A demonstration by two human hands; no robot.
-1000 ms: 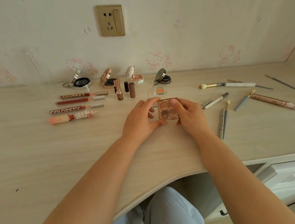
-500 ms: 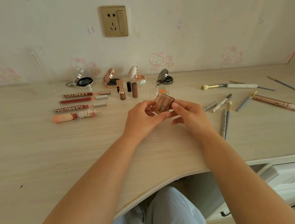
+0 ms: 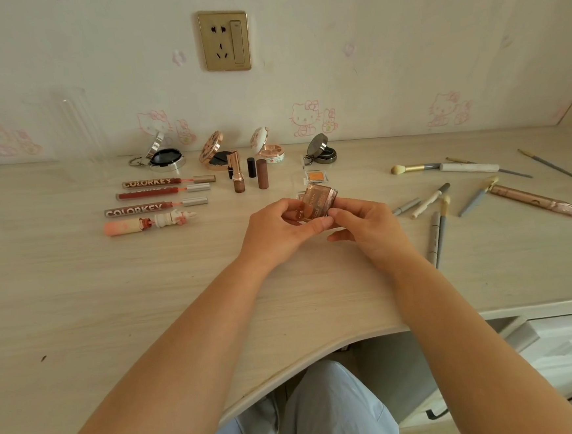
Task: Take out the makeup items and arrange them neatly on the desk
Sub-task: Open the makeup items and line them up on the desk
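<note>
Desk [image 3: 79,301]; hands hold brown lettered palette [image 3: 321,200].

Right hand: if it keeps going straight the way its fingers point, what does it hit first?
The right hand points left, toward the left hand, which shares its grip on the brown palette. Likely those fingers first; depth unclear.

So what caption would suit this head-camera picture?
Both hands, left and right, hold a small brown palette above a desk of makeup.
</note>
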